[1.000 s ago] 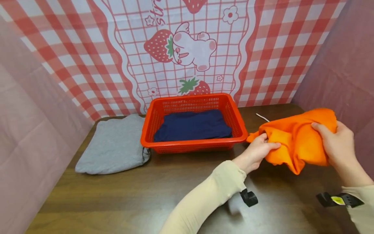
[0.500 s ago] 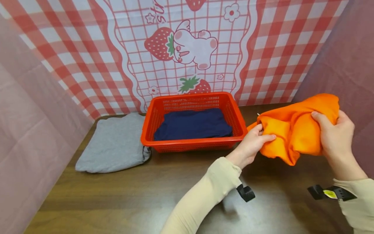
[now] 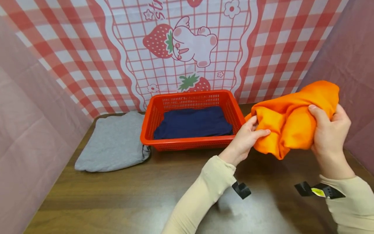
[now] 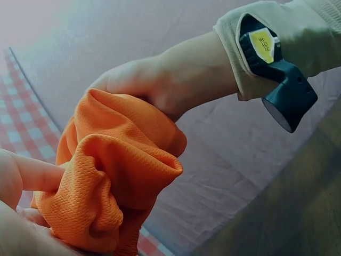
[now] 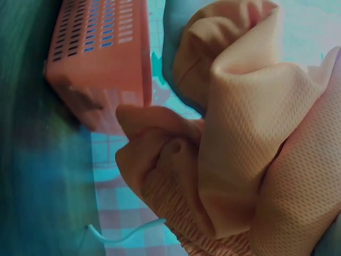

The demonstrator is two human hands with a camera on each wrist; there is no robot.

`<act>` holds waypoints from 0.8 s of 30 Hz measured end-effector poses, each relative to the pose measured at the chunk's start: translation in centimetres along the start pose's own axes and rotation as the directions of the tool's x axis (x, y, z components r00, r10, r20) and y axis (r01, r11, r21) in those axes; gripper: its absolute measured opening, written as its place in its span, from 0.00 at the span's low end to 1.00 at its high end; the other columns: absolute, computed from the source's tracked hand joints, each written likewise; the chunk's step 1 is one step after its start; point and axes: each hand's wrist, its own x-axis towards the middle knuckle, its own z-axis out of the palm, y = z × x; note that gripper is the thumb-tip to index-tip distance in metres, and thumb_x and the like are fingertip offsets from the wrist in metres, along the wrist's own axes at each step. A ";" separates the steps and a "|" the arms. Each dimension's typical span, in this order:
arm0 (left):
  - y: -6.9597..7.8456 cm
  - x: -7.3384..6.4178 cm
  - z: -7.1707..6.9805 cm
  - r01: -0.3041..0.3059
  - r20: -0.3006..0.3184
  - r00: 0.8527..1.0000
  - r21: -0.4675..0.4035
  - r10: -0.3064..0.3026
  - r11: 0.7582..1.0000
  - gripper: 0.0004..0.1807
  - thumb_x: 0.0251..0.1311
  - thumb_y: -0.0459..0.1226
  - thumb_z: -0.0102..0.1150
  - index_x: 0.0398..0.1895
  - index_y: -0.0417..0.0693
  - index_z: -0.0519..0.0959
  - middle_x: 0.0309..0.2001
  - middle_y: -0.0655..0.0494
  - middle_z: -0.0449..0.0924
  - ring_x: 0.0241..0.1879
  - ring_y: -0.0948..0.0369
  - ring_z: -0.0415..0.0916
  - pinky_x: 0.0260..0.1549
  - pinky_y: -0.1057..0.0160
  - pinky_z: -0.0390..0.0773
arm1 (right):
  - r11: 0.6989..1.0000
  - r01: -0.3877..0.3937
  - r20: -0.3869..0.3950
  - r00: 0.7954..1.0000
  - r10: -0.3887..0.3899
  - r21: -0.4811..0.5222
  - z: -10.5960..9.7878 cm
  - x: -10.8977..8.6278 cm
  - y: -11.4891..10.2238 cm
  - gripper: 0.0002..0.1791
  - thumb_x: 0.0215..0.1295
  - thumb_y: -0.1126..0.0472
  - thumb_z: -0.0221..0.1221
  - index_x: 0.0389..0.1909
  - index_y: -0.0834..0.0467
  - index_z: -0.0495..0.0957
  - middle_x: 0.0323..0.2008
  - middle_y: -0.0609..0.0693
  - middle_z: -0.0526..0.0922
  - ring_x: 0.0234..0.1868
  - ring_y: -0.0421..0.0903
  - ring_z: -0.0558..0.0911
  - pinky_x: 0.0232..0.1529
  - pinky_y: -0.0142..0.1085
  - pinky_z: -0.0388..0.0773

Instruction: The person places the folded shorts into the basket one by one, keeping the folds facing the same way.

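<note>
Orange mesh shorts [image 3: 292, 120], folded and bunched, are held up between both hands above the right side of the table. My left hand [image 3: 243, 139] pinches their left end between thumb and fingers. On the other end, my right hand [image 3: 331, 136] grips with its thumb in front and the fingers mostly behind the cloth. In the left wrist view the orange shorts [image 4: 117, 165] hang in loose folds between the hands. A gathered elastic waistband [image 5: 197, 213] and a pale drawstring [image 5: 128, 234] show in the right wrist view.
A red plastic basket [image 3: 190, 142] stands at the back middle, with a folded navy garment [image 3: 193, 123] inside. Left of it lies a folded grey garment [image 3: 117, 143] on the brown wooden table [image 3: 117, 198]. A checked strawberry cloth [image 3: 190, 48] hangs behind.
Both hands have raised the orange shorts and shifted them a little left, towards the basket. The grip looks the same. The basket and the grey garment stay in place.
</note>
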 end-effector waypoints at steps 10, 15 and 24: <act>0.5 -0.3 -0.4 -0.047 0.023 0.999 0.015 0.047 0.999 0.21 0.58 0.28 0.52 0.56 0.45 0.68 0.37 0.64 0.72 0.34 0.66 0.72 0.35 0.71 0.74 | 0.999 0.025 0.024 0.999 -0.026 0.048 1.3 -1.0 -0.3 0.16 0.47 0.73 0.63 0.40 0.67 0.78 0.37 0.57 0.75 0.35 0.47 0.75 0.39 0.29 0.76; 1.1 -0.5 -0.6 -0.071 0.039 0.997 0.028 0.070 0.997 0.22 0.58 0.28 0.52 0.56 0.45 0.67 0.37 0.64 0.72 0.34 0.67 0.72 0.34 0.72 0.73 | 0.996 0.052 0.064 0.996 -0.057 0.068 2.1 -1.7 -0.7 0.16 0.48 0.74 0.62 0.42 0.67 0.78 0.37 0.58 0.75 0.36 0.48 0.75 0.39 0.29 0.76; 2.3 -0.8 -1.2 -0.120 0.023 0.993 0.063 0.118 0.991 0.23 0.58 0.30 0.54 0.57 0.51 0.66 0.40 0.66 0.72 0.36 0.69 0.72 0.38 0.72 0.74 | 0.990 0.103 0.092 0.990 -0.111 0.093 3.6 -2.6 -0.9 0.18 0.47 0.73 0.62 0.43 0.67 0.77 0.38 0.59 0.76 0.38 0.50 0.74 0.42 0.31 0.74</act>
